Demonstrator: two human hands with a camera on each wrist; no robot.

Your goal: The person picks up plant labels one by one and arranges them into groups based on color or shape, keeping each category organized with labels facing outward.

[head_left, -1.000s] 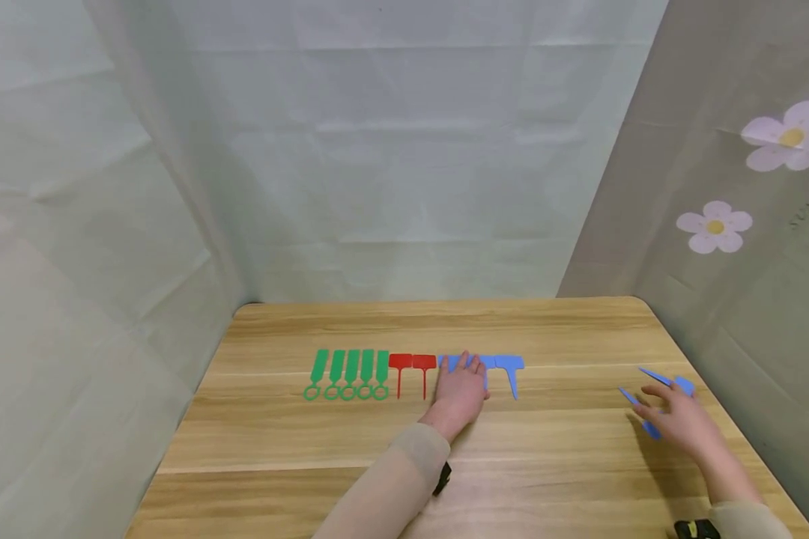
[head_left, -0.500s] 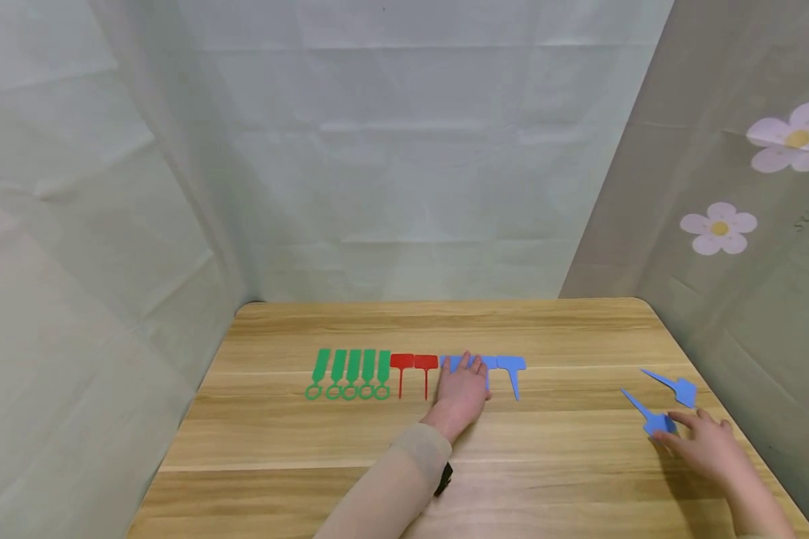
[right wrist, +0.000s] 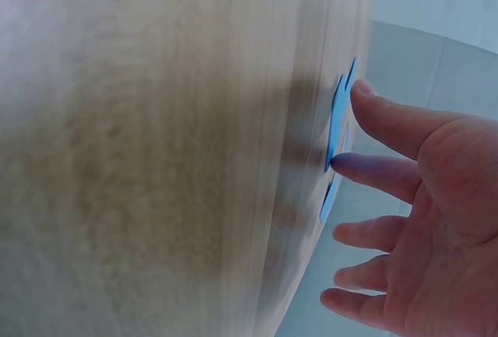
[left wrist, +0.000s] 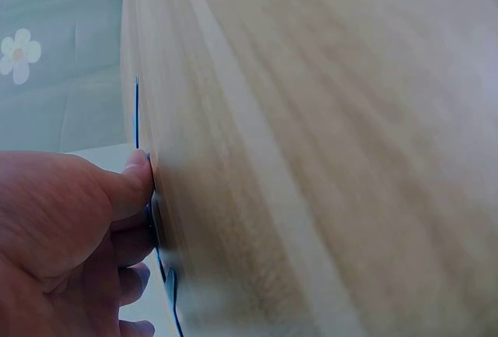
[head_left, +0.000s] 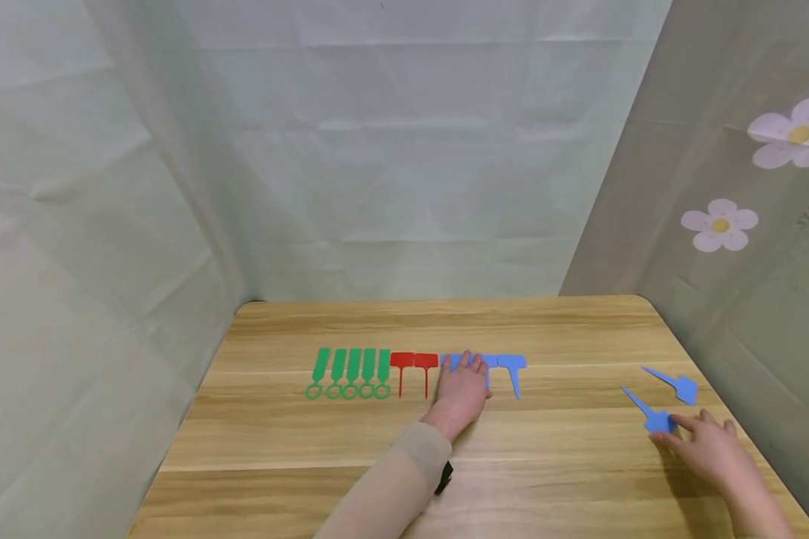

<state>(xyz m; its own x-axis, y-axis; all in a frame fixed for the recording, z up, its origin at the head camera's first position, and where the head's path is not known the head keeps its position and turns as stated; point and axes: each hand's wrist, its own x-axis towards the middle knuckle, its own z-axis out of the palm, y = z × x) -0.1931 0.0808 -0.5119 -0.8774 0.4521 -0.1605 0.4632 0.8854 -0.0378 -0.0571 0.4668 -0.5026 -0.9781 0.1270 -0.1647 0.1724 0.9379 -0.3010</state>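
My left hand [head_left: 463,391] rests with extended fingers on a row of blue T-shaped plant labels, partly hiding them; the rightmost label [head_left: 511,362] shows beside it. In the left wrist view, the thumb [left wrist: 140,172] is right at the thin edge of the labels. At the table's right, my right hand [head_left: 711,453] has thumb and index fingertip at the broad head of a loose blue plant label [head_left: 655,421], the two digits spread apart. Its other fingers [right wrist: 369,234] stand extended and separated. Another blue plant label [head_left: 685,389] lies just behind.
Two red T-shaped labels [head_left: 401,361] lie left of the blue row, followed by several green ring-ended tags [head_left: 353,363]. The wooden table [head_left: 276,442] ends at pale fabric walls [head_left: 404,187] behind and on both sides.
My right hand has drawn back from over both loose blue labels to the head of the nearer one, staying there over the last half second. The left hand has stayed put.
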